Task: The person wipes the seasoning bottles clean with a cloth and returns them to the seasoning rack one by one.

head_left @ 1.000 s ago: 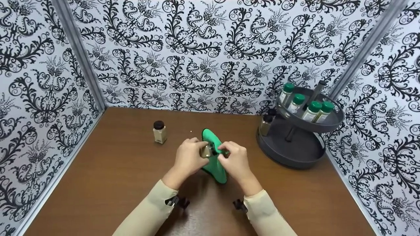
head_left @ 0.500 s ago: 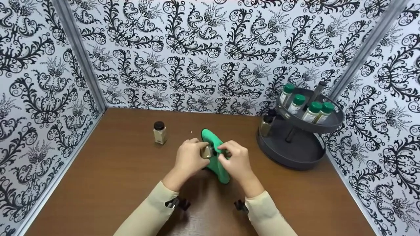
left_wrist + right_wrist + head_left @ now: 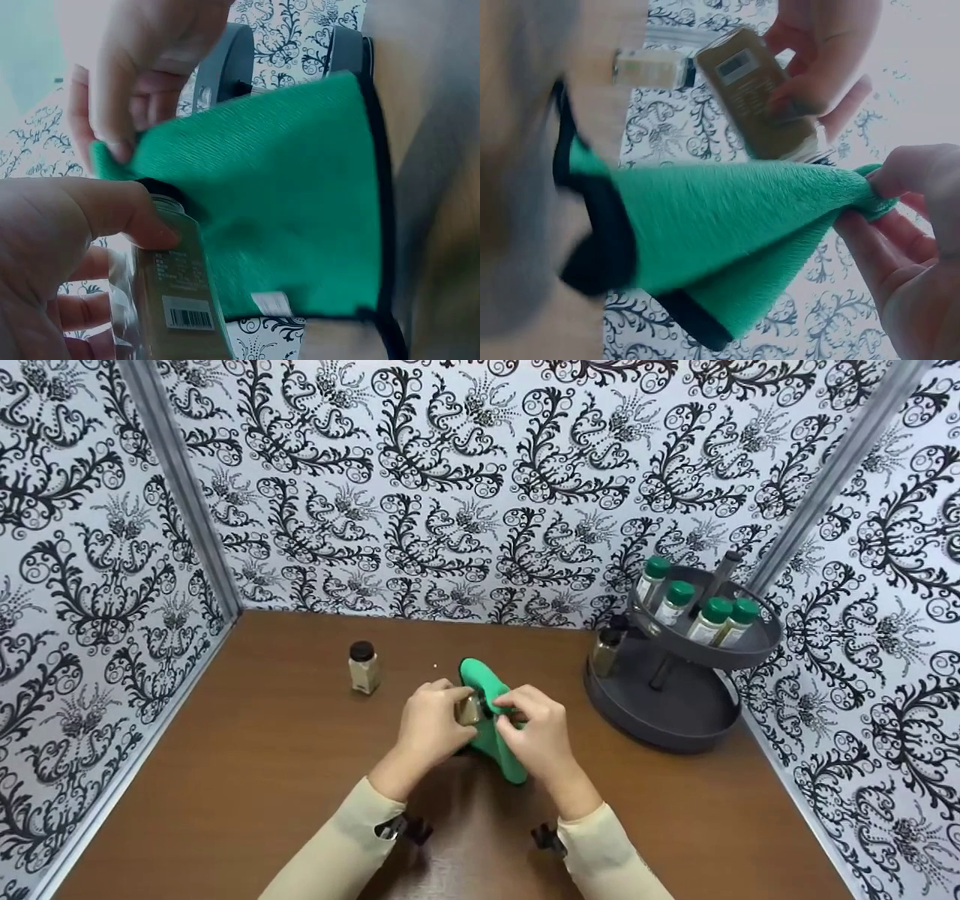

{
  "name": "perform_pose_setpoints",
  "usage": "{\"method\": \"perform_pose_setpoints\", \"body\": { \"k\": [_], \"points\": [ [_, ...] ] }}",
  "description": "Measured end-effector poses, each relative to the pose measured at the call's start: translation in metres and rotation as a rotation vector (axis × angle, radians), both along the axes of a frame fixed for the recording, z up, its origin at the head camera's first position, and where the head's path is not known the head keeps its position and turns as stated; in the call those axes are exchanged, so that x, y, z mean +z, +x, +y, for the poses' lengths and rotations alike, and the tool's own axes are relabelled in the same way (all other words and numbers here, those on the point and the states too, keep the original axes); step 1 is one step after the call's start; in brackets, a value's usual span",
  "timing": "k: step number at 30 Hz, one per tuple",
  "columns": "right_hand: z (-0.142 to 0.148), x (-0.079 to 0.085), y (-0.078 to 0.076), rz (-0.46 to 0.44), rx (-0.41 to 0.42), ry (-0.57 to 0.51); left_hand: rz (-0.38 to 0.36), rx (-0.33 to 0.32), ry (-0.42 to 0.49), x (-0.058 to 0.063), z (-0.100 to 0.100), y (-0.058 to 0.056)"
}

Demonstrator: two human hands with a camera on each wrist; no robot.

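Note:
Above the middle of the brown table (image 3: 247,780) my left hand (image 3: 433,721) grips a small glass spice jar (image 3: 469,709) (image 3: 172,300) (image 3: 761,94) with a barcode label. My right hand (image 3: 531,727) pinches a green cloth (image 3: 495,735) (image 3: 285,210) (image 3: 727,217) with a black edge and holds it against the jar's top. The cloth hangs down to the table between both hands. The jar's lid end is hidden by the cloth.
Another spice jar (image 3: 364,666) with a black lid stands to the left. At the right back stands a grey two-tier turntable rack (image 3: 675,712); green-lidded jars (image 3: 709,619) stand on its upper tier and a black-lidded jar (image 3: 606,651) on the lower one. Patterned walls close three sides.
My right hand has shifted slightly left over the jar's top with the cloth. The left hand and jar have stayed almost in place.

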State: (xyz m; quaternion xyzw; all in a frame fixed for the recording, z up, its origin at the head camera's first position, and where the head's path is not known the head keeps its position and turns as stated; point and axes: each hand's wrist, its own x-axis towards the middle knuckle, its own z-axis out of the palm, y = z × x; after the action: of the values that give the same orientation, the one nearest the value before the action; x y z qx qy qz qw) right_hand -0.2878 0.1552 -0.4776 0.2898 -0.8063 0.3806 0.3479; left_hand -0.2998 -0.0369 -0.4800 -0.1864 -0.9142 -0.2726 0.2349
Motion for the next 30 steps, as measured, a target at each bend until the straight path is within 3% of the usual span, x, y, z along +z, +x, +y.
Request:
{"method": "perform_pose_setpoints", "body": {
  "k": [3, 10, 20, 30],
  "points": [
    [-0.001, 0.0, 0.0, 0.001, -0.01, 0.008, 0.014, 0.003, -0.017, 0.002, 0.0, -0.001],
    [0.002, -0.008, -0.009, -0.095, -0.07, 0.015, 0.02, 0.008, -0.024, 0.004, -0.001, 0.0],
    [-0.004, 0.0, 0.003, 0.066, -0.006, 0.031, 0.009, 0.001, -0.026, 0.001, -0.001, 0.001],
    [0.0, -0.014, -0.01, -0.08, -0.073, 0.015, -0.035, 0.01, -0.049, -0.001, -0.001, 0.001]
  ]
}}
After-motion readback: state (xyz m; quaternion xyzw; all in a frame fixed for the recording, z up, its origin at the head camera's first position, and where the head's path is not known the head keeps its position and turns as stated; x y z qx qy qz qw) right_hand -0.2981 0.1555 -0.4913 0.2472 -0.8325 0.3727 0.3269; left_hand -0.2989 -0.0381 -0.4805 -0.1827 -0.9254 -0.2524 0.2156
